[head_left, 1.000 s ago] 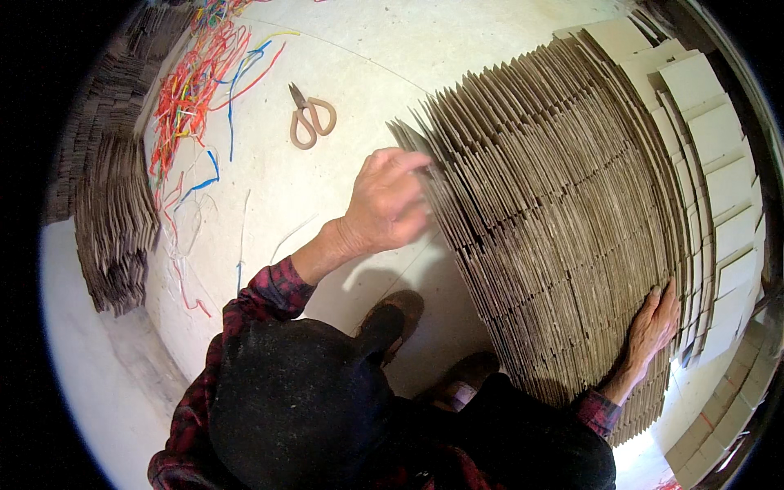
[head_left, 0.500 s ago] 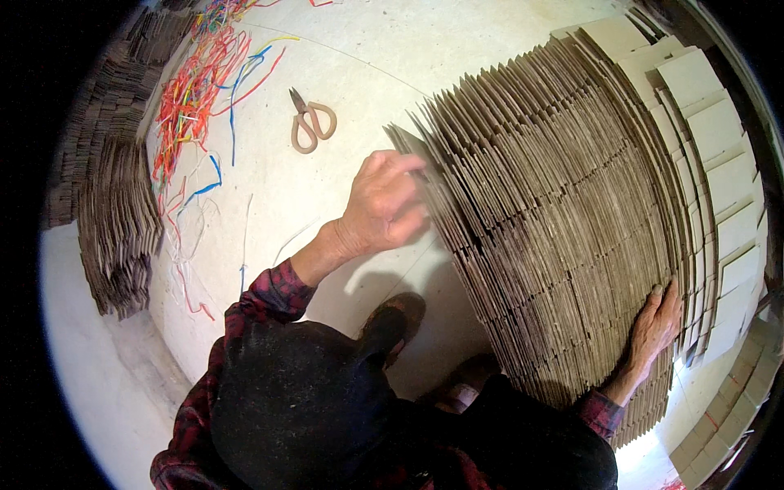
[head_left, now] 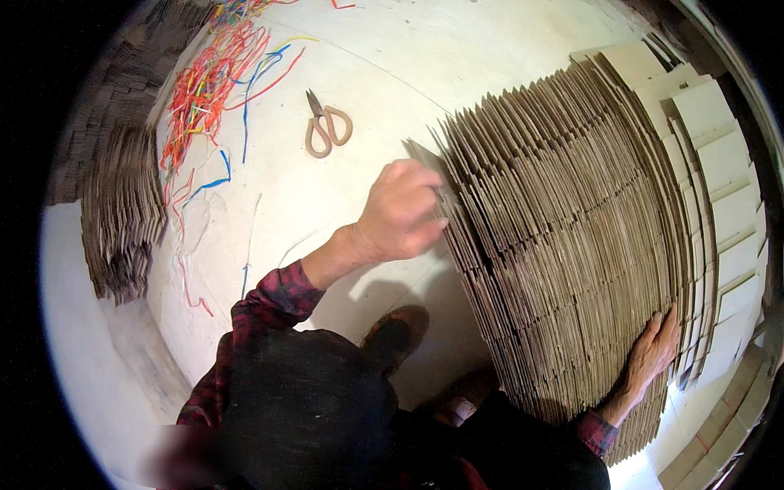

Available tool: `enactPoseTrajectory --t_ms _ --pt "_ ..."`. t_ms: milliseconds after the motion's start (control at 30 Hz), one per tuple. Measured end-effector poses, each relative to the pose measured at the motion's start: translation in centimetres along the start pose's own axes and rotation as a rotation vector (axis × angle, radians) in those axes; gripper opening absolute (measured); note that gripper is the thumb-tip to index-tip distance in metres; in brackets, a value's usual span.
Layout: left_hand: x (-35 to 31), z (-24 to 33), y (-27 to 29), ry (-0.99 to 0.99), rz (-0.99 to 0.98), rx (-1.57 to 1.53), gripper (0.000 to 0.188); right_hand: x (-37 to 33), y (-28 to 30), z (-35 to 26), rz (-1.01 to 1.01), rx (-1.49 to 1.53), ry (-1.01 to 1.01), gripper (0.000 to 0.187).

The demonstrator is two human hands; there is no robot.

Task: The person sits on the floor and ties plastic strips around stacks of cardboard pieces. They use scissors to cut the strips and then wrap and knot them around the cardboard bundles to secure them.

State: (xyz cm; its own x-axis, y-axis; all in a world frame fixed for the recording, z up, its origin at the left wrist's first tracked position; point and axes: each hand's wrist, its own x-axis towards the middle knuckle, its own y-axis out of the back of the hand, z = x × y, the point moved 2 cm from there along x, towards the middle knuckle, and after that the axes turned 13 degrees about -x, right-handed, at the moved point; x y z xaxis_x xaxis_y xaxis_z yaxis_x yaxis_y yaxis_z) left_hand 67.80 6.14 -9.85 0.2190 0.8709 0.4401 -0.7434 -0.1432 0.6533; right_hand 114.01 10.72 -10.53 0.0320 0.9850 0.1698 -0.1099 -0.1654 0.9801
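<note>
The left hand (head_left: 402, 210) is half curled at the left edge of the cardboard row (head_left: 563, 237), its hold unclear; the right hand (head_left: 651, 349) is laid flat atop. Leftward, open floor (head_left: 367, 86) is seen.

- Pale floor (head_left: 384, 73), with a thin dark line across it
- Left and far: a tangle of red, blue and yellow strips (head_left: 214, 82)
- Middle: scissors (head_left: 318, 112), blades pointing far
- Right: closely packed brown cardboard sheets (head_left: 563, 237)
- Near: shoes (head_left: 402, 328)
</note>
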Motion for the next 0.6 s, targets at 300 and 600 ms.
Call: enactPoseTrajectory --t_ms 300,600 --pt "0.57 -0.51 0.19 -0.055 -0.033 0.019 0.03 -0.09 -0.12 -0.22 0.003 -0.033 -0.018 0.046" --pt "0.34 -0.48 0.22 -0.026 -0.067 0.007 0.031 0.14 -0.17 -0.18 0.017 0.024 0.009 0.044"
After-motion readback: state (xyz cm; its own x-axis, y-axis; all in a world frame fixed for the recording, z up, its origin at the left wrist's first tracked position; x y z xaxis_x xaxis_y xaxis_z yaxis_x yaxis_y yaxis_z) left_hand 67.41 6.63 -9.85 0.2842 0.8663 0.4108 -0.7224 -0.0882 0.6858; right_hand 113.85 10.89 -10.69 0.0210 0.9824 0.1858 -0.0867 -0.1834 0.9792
